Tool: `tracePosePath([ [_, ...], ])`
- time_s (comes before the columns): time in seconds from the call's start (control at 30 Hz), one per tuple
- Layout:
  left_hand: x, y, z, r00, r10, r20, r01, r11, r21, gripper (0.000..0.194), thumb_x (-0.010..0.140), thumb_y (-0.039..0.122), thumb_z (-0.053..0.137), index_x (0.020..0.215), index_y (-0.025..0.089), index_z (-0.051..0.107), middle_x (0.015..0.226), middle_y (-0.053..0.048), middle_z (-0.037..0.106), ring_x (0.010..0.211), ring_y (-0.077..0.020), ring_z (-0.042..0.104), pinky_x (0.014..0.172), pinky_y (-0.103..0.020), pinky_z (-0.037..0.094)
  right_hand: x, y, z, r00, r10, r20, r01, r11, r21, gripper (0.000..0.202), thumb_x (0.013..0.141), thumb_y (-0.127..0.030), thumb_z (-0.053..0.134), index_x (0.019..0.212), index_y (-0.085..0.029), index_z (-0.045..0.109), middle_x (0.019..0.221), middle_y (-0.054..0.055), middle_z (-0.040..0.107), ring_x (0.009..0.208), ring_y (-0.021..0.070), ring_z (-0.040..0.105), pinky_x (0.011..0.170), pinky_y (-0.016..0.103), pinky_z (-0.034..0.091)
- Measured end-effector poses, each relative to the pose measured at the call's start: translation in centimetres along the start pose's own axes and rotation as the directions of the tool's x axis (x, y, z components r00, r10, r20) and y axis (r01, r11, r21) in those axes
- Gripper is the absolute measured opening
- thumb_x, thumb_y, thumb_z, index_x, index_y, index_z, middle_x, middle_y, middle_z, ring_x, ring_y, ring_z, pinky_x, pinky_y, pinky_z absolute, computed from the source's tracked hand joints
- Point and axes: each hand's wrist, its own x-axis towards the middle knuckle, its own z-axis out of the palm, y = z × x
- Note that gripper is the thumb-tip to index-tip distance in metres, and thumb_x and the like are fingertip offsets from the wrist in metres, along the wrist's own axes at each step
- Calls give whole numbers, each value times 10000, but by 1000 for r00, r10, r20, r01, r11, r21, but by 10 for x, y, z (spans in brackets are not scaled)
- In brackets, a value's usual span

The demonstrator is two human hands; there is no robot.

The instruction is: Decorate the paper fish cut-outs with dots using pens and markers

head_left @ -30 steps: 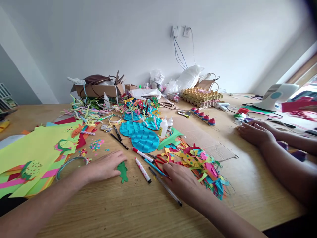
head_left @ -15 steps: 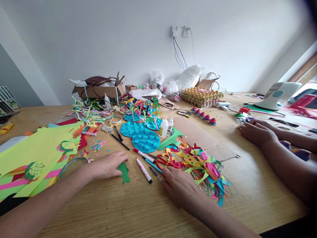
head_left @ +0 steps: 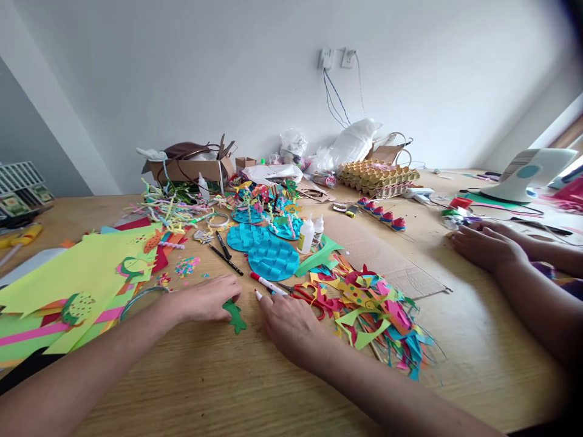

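My left hand (head_left: 212,298) is closed, its fingers pinching the upper end of a green animal-shaped paper cutout (head_left: 236,317) at the tabletop. To its right, my right hand (head_left: 291,326) is curled over a white marker (head_left: 259,295); only the marker's tip end shows, and the palm hides the rest. Just beyond these fingers lies another white marker with a red cap (head_left: 268,284). Red-handled scissors (head_left: 310,297) rest beside the right hand, next to a heap of colourful paper scraps (head_left: 368,297).
Yellow paper sheets (head_left: 82,267) lie at left. Blue woven paper discs (head_left: 273,260), white glue bottles (head_left: 306,235) and black pens (head_left: 226,260) are ahead. Farther back are egg trays (head_left: 378,176) and a cardboard box (head_left: 191,173). Another person's hands (head_left: 489,243) work at right.
My right hand has shifted left from the blue pen onto the white marker. My left fingers have closed further over the green cutout. The view has turned slightly left.
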Motion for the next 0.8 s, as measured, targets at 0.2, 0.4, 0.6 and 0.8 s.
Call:
tracePosePath([
  [0.2,-12,7,4,999,-34,6,34,999,-20,210,913,322,626,1040,156,603,1059,-61,607,916,-208,604,791,-398,513,5,-3,5,1000,-21,11,21,999,-28,350,910,-53,418,1234,-125,528,1003,150,714,902,252,709,667,289,540],
  [0.4,-29,22,5,999,-47,21,49,994,-100,127,777,137,637,843,208,555,846,9,596,781,-178,584,692,-291,456,4,0,9,1000,-16,-27,15,999,-35,312,893,-93,474,1186,-156,559,985,118,721,861,249,716,641,282,530],
  [0.6,-48,19,8,999,-41,-26,36,988,-151,245,715,86,569,911,232,578,1016,-22,622,950,-223,598,782,-305,451,5,20,-10,994,91,-56,-93,995,-34,211,949,-178,446,1035,-160,638,976,118,727,853,260,712,641,293,505],
  [0.8,-60,0,28,993,-74,-96,53,977,-207,645,756,125,597,1367,296,483,1509,-67,380,1374,-318,344,1092,-462,307,14,54,-15,984,169,-64,-171,984,-41,219,934,-185,470,979,-151,682,982,125,731,879,268,703,636,279,469],
])
